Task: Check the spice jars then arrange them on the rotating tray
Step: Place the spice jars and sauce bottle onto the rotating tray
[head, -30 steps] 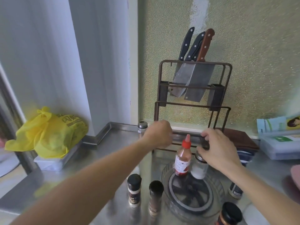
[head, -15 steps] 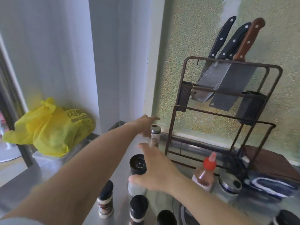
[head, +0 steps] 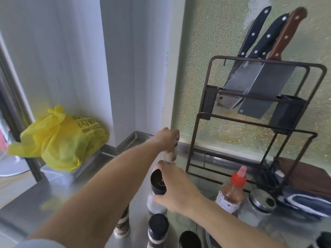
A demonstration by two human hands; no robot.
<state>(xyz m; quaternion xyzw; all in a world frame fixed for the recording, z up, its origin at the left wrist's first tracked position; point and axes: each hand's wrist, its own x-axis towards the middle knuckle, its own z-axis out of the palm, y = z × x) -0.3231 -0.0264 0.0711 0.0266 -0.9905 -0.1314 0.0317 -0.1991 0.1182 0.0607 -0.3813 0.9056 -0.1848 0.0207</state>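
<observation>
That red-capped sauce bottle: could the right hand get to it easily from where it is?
Probably yes. The red-capped sauce bottle stands upright just beside the right hand with nothing between them, but that hand's grip is already on a black-capped jar, so it would have to let go first.

A stainless-steel counter (head: pixel 35 199) runs into a corner where a white wall (head: pixel 62 51) and a projecting white pillar (head: pixel 139 68) meet a green, pebble-textured wall panel (head: pixel 215 42), lit by soft daylight. A dark metal rack (head: pixel 202 126) stands against the panel, holding three knives (head: pixel 259 76) with black and brown handles. A yellow plastic bag (head: pixel 59 138) sits on a pale box (head: pixel 71 174) at the left end of the counter. Beside the rack lies what appears to be a brown board (head: pixel 304 174).
</observation>
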